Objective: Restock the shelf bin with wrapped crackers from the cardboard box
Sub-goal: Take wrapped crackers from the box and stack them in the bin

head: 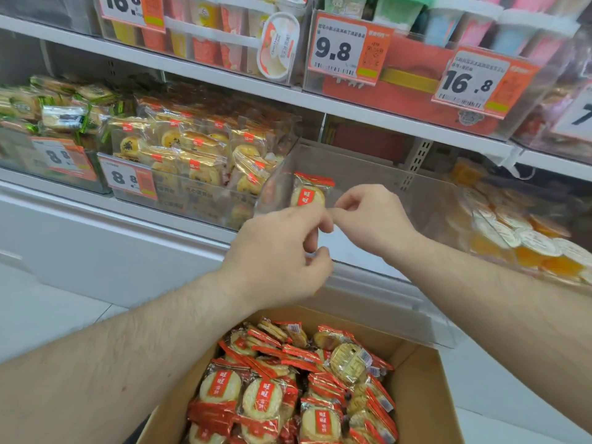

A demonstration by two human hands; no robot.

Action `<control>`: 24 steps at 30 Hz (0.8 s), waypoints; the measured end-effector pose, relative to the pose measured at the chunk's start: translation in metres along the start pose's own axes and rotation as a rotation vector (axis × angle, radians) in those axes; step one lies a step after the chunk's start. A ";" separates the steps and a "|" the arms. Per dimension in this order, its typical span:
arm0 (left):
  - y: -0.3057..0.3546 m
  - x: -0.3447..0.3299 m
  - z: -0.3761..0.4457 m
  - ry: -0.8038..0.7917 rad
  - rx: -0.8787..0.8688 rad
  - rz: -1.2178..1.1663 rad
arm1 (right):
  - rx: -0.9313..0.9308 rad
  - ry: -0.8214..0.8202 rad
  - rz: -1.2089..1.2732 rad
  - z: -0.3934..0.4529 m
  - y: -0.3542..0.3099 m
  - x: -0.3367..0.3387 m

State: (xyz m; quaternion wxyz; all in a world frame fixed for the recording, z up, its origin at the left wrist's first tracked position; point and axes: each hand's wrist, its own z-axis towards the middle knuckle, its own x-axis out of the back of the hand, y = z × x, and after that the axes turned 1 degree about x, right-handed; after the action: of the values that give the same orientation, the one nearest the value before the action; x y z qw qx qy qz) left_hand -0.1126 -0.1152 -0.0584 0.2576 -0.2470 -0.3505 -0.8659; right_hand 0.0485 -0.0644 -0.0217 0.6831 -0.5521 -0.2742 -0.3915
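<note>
Store aisle, white shelves (224, 81) with clear plastic bins and orange price tags (349, 48). Target shelf bin (368, 174) sits mid-shelf, tilted forward, holding one red-and-clear wrapped cracker (309, 192) against its left front corner. Left neighbour bin: gold-wrapped pastries (198, 152). Right neighbour: round orange-and-white packs (525, 238). Cardboard box (423, 395) is below the hands, open, full of the same wrapped crackers (275, 389) in a loose heap. Left hand (282, 251) and right hand (374, 216) meet at the bin's front edge, fingertips touching or almost. Grip on both: fingers curled in a pinch, but can't tell what, if anything, either holds. The cracker in the bin is just behind the fingertips; contact unclear.
</note>
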 end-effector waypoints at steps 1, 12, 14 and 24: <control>0.002 -0.003 -0.003 -0.058 -0.013 -0.022 | 0.035 0.034 -0.026 -0.012 0.001 0.003; -0.018 -0.042 -0.044 -0.813 0.118 0.078 | 0.634 0.124 0.045 -0.117 0.070 -0.052; -0.026 -0.047 -0.048 -0.938 0.167 0.170 | 0.461 -0.133 -0.114 -0.130 0.103 -0.085; -0.041 -0.060 -0.057 -1.197 0.217 0.259 | -0.120 -1.006 -0.634 -0.186 0.173 -0.185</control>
State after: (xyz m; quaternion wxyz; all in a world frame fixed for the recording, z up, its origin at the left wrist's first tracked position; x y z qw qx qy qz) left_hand -0.1074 -0.1154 -0.1509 0.1430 -0.7025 -0.4874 -0.4985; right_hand 0.0824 -0.1875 -0.3095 0.2868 -0.5984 -0.6931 -0.2815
